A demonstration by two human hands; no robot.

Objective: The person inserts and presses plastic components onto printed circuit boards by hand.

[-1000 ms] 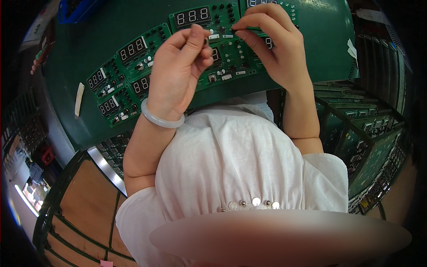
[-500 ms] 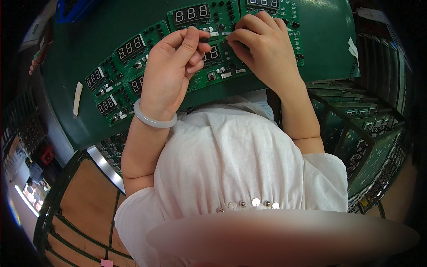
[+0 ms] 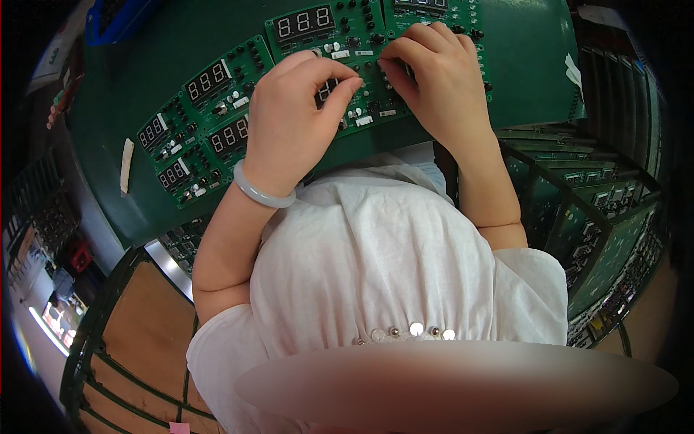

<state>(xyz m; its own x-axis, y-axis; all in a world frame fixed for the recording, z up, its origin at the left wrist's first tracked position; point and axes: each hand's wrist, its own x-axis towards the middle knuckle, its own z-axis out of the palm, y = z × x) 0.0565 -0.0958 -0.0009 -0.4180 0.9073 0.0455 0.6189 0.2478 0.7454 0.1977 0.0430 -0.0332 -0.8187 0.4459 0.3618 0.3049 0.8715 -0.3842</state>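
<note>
1. One green circuit board [image 3: 373, 95] lies between the hands, in the near row on the table [image 3: 101, 145].
2. Left hand [image 3: 293, 119]: thumb and forefinger tips pressed together above this board; cannot tell whether a part is pinched.
3. Right hand [image 3: 444, 87]: thumb and forefinger tips together near its right side; contents hidden.
4. Blue bin [image 3: 119, 22]: far left.

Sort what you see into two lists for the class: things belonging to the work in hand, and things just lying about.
Seem part of the work:
- left hand and right hand, fingers pinched
- circuit board under the fingertips
- green table beneath it

Seem just lying about:
- pale strip, left
- white scrap, right
</note>
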